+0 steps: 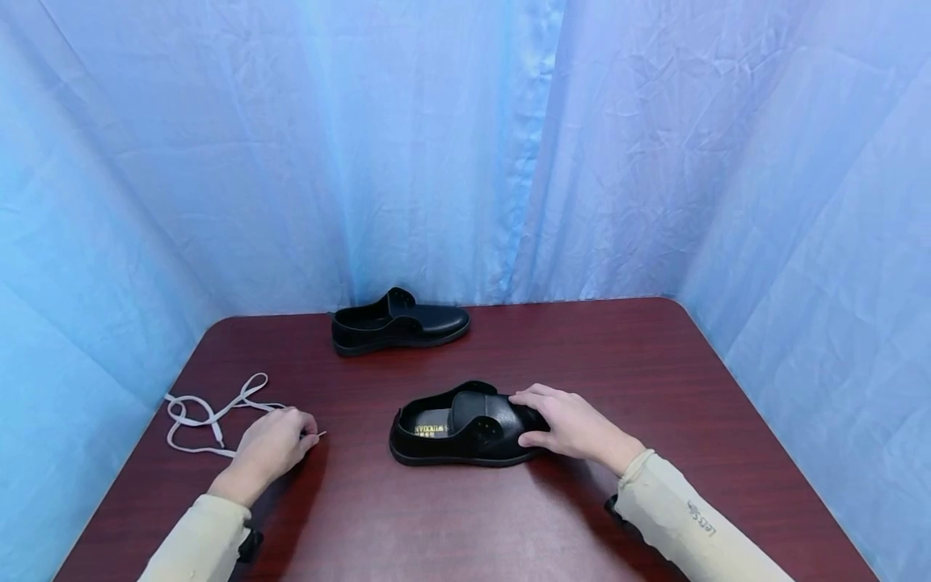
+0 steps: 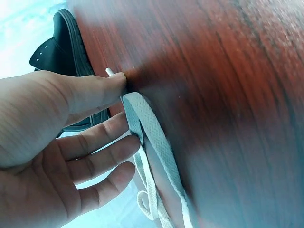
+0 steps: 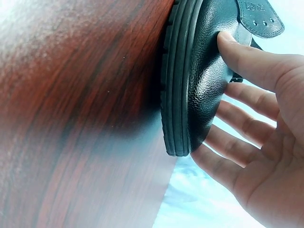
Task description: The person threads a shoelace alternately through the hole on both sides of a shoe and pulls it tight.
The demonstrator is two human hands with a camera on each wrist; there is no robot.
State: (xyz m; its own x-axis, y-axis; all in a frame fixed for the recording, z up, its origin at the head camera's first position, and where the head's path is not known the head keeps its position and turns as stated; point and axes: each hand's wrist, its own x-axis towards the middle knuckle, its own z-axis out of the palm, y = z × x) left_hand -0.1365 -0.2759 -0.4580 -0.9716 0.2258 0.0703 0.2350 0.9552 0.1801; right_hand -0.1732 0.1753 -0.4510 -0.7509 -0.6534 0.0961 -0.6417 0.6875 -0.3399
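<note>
On the left of the table, my left hand [image 1: 272, 443] pinches a white shoelace [image 2: 154, 127] between thumb and forefinger. The lace's tip pokes out past the thumb, and the other fingers are loosely bent beside it. The rest of the lace lies in loops to the left. In front of me a black leather shoe [image 1: 451, 451] sits upright, its toe pointing right and no lace visible in its eyelets. My right hand [image 1: 570, 420] holds this shoe by the toe, the thumb [image 3: 232, 43] on one side and the fingers round the other.
A second black shoe [image 1: 432, 319] stands near the table's far edge, its toe also to the right and its flaps spread. Blue curtains [image 1: 436, 145] hang behind and at both sides of the dark red wooden table [image 1: 618, 347].
</note>
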